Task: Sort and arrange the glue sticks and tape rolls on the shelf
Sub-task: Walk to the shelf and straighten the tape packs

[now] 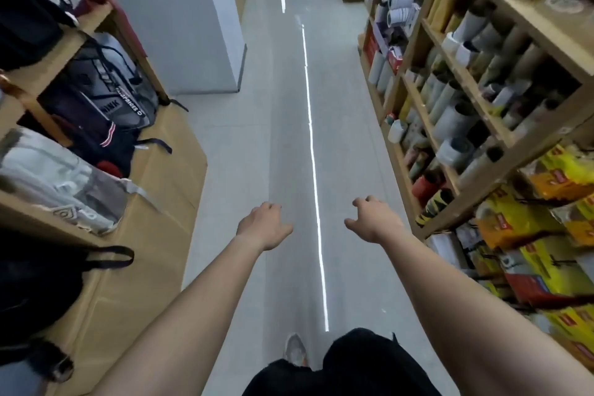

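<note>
Reaching forward over the aisle floor, the left hand and right hand hold nothing, fingers loosely curled. On the right, a wooden shelf carries blurred rolls; glue sticks and tape rolls cannot be made out.

Open aisle floor between backpack shelves and apparently roll-packed shelving

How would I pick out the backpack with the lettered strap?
Start at the wooden shelves left of the aisle, near the white pillar. The grey and black backpack stands on the lower ledge. Unlike its neighbours, it has a black strap with white lettering.
</note>
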### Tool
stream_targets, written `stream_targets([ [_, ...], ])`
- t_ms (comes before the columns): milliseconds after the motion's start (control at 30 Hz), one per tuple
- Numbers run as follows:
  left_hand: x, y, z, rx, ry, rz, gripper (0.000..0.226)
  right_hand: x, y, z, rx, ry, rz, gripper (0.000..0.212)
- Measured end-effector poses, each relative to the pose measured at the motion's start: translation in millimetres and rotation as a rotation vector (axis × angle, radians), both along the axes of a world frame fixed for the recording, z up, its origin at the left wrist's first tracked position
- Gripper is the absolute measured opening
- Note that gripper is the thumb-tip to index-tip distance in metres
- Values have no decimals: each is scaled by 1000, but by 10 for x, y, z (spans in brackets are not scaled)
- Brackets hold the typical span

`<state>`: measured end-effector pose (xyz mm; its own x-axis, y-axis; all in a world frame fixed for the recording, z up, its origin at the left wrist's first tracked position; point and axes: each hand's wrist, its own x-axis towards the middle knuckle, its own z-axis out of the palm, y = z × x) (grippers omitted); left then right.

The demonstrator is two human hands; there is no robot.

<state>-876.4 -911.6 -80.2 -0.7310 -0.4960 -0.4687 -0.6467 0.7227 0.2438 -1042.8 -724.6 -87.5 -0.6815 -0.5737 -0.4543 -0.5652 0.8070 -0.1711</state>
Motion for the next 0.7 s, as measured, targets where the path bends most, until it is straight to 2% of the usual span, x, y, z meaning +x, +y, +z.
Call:
stream_targets([
  [200,-1206,-799,28,-25,-20,-41,59,-1033,-776,-60,-26,-21,-12,57],
  [400,-2630,-1374,-65,-52,-31,-38,61,-2406,-1373,-217,-17,-23,2,53],
  [700,-4740,-1897,159,-31,18,-49,64,-4605,-1934,99,6,22,-24,53],
])
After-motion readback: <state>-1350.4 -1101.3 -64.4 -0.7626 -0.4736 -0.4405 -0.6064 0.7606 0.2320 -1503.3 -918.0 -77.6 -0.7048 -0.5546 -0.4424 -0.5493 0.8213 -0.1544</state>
